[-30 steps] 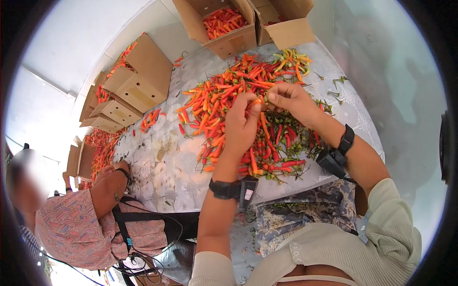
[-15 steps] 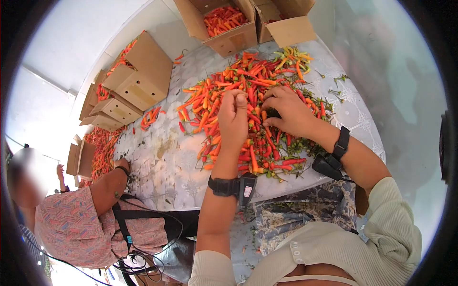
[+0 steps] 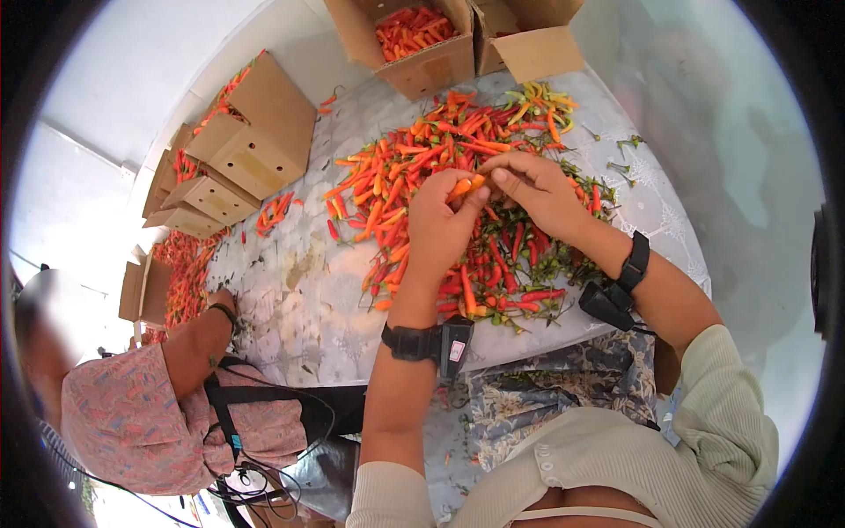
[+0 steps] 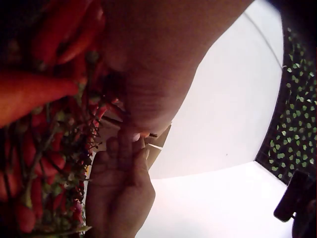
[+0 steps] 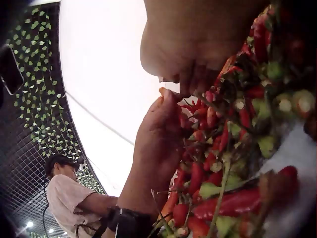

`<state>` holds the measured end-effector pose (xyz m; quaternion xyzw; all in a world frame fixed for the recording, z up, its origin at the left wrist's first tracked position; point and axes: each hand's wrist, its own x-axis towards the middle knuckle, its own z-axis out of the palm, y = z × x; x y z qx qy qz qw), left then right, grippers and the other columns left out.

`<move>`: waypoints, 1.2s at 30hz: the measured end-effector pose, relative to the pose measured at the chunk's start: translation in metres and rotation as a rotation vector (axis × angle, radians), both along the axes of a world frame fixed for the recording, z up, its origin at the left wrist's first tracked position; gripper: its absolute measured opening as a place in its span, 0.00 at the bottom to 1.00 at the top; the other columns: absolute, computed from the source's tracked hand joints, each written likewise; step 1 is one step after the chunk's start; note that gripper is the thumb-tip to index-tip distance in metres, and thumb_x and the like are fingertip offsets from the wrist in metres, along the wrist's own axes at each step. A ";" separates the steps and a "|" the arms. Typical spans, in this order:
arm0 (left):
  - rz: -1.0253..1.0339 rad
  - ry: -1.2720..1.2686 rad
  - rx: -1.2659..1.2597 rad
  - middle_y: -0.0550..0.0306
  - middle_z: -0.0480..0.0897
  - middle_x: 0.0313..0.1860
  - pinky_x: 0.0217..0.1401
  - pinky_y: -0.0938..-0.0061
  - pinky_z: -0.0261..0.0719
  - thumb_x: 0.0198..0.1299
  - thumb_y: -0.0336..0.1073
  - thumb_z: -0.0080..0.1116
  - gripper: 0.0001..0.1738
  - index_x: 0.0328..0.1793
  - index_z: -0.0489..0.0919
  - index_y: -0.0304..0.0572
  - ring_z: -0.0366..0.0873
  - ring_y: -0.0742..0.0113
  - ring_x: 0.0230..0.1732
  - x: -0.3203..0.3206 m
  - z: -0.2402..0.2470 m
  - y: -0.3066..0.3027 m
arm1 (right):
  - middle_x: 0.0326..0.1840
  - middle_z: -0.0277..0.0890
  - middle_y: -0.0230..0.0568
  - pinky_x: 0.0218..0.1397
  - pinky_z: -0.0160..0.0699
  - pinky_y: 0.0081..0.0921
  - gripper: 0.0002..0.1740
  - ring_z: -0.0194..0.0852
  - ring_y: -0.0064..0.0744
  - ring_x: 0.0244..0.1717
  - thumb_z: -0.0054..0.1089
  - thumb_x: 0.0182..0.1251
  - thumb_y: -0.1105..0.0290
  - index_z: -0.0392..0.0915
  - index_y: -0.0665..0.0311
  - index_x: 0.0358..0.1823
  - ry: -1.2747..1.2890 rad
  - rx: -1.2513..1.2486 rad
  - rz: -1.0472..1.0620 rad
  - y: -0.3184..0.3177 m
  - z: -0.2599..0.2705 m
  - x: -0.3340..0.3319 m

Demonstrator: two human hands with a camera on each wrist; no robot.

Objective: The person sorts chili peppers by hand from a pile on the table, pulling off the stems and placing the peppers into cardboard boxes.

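Observation:
In the head view my left hand [image 3: 443,220] holds orange chilies [image 3: 466,187] between thumb and curled fingers, above a large heap of red and orange chilies [image 3: 387,189]. My right hand [image 3: 544,195] meets it from the right, thumb and forefinger pinched at the chilies' end; what exactly they pinch is too small to tell. The right wrist view shows an orange tip [image 5: 162,91] at the left hand [image 5: 161,124], with the right hand [image 5: 198,42] close above. In the left wrist view the fingertips of both hands come together beside the heap.
Cardboard boxes with chilies [image 3: 427,66] stand at the table's back, and more boxes [image 3: 255,150] at the left. Yellow-green chilies [image 3: 532,104] lie at the heap's far side, loose stems [image 3: 623,167] to its right. Another person [image 3: 132,414] is at the left.
The hands were together, parted about half a second ago with the right one down at the heap, and now meet again. Orange chilies now show in the left hand.

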<state>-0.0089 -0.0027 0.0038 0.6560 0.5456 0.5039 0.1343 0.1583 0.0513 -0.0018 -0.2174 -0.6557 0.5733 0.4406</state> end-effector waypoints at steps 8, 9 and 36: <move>0.030 -0.268 -0.055 0.60 0.75 0.31 0.37 0.76 0.72 0.69 0.41 0.54 0.14 0.44 0.74 0.36 0.74 0.71 0.34 -0.019 -0.012 0.010 | 0.50 0.75 0.40 0.56 0.72 0.39 0.17 0.71 0.44 0.52 0.61 0.56 0.74 0.78 0.63 0.49 -0.500 0.944 -0.167 0.002 -0.008 0.002; -0.006 -0.318 -0.056 0.60 0.76 0.32 0.36 0.78 0.72 0.69 0.41 0.53 0.13 0.45 0.74 0.36 0.74 0.72 0.33 -0.017 -0.010 0.009 | 0.51 0.75 0.40 0.56 0.71 0.41 0.17 0.70 0.46 0.53 0.61 0.55 0.74 0.78 0.63 0.49 -0.518 0.982 -0.175 0.001 -0.008 0.000; -0.139 -0.139 -0.168 0.63 0.81 0.35 0.40 0.80 0.73 0.69 0.42 0.54 0.16 0.49 0.79 0.35 0.74 0.76 0.35 0.000 0.005 -0.004 | 0.38 0.80 0.41 0.44 0.73 0.34 0.15 0.77 0.43 0.41 0.72 0.51 0.65 0.79 0.61 0.38 -0.143 0.608 -0.418 -0.002 0.001 0.003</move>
